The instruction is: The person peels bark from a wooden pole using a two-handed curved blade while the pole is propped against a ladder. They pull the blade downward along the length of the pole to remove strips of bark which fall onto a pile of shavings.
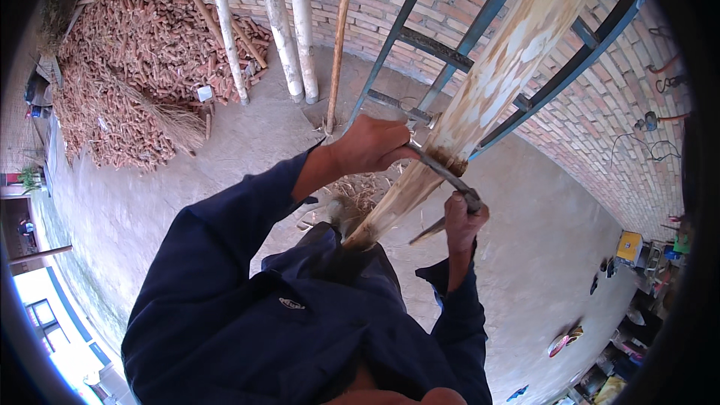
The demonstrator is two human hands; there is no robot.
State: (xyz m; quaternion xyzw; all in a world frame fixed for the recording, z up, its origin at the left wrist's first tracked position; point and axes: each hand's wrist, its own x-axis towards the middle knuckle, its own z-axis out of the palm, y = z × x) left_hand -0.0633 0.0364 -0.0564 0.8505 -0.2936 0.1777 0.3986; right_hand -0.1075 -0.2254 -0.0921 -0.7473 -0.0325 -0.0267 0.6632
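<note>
A drawknife (444,170) lies across a partly peeled log (500,76). My left hand (374,143) grips its far end, on the left side of the log. On the right side my right hand (464,218) is closed around the other end, and a wooden handle (427,232) sticks out below that fist. Close to the blade is a dark ring of bark (454,162). Below it the log's paler lower part (394,202) slants down to my body. Pale wood shows along the upper log, with brown patches left on it.
Behind the log a blue metal ladder-like frame (436,50) leans at the brick wall (607,152). Several peeled poles (280,28) stand upright left of it. Corn cobs (152,39) form a large heap, with a broom (174,121) against it. Shavings (360,188) litter the floor. Boxes (629,248) and clutter line the right side.
</note>
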